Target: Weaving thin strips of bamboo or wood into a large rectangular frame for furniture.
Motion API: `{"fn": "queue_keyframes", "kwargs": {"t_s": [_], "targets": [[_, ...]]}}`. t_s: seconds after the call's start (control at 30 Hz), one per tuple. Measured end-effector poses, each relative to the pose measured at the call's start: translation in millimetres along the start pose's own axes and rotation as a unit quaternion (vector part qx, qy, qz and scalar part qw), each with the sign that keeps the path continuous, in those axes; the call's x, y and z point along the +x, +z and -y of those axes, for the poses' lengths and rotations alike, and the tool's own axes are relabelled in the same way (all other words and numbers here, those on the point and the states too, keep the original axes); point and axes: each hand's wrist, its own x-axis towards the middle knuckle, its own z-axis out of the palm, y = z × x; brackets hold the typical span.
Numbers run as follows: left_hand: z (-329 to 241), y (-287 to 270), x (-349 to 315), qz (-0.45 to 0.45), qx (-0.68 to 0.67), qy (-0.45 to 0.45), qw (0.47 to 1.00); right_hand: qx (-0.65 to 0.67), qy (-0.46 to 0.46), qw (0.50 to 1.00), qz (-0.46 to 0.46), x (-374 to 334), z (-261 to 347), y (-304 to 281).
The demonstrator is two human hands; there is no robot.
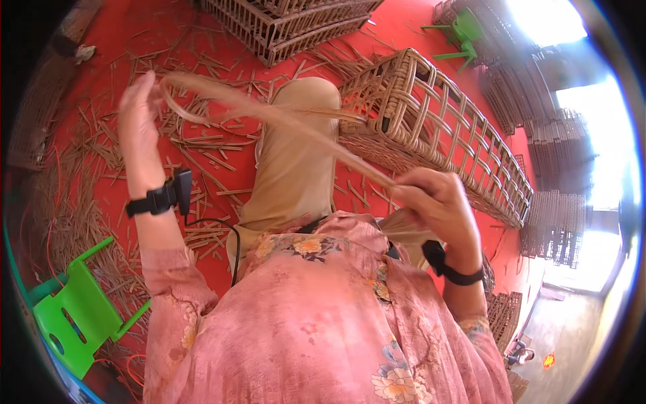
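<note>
A long, flat tan cane strip (296, 128) stretches across in front of me, blurred by motion. My right hand (434, 202) pinches it between thumb and fingers. From there it runs up to the left, loops round beside my left hand (140, 111), and comes back to the corner of a woven rattan basket (397, 101). The raised left hand has its fingers stretched out, with the loop close to or touching them; the blur hides the exact contact. The long basket, with open lattice sides and a tightly woven band, lies at the right of my knee.
Loose cane pieces (208, 145) litter the red floor (303, 71). Stacked brown crates (282, 30) stand at the far side. A green plastic chair (81, 316) is at the lower left, another green seat (466, 30) at the far right. Tall stacks of lattice panels (555, 225) line the right.
</note>
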Motion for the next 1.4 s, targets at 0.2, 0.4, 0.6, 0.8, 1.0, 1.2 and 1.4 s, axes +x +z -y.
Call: {"fn": "queue_keyframes", "kwargs": {"t_s": [0.2,0.4,0.6,0.8,1.0,1.2,1.4], "targets": [[-106.8,92.4,-167.9,0.17,0.076,0.286,0.94,-0.03,-0.061,0.997,0.046,34.4,40.0,41.8],[-63.0,106.5,-183.5,0.435,0.171,0.24,0.851,-0.018,-0.147,0.987,0.066,35.4,34.2,33.1],[-63.5,108.6,-161.5,0.441,0.185,0.153,0.865,0.038,-0.078,0.996,-0.037,14.6,-2.3,2.9],[-67.0,142.2,-182.2,0.467,0.162,0.225,0.84,0.021,-0.113,0.986,-0.122,22.6,10.8,16.0],[-72.7,150.5,-186.1,0.333,0.147,0.14,0.921,0.113,-0.111,0.958,-0.239,21.7,9.3,11.1],[-71.3,155.9,-187.0,0.304,0.157,0.112,0.933,0.134,-0.121,0.944,-0.276,28.7,1.7,14.6],[-78.9,155.7,-190.1,0.286,0.165,0.103,0.938,0.14,-0.163,0.932,-0.291,34.7,-6.9,15.8]]}}
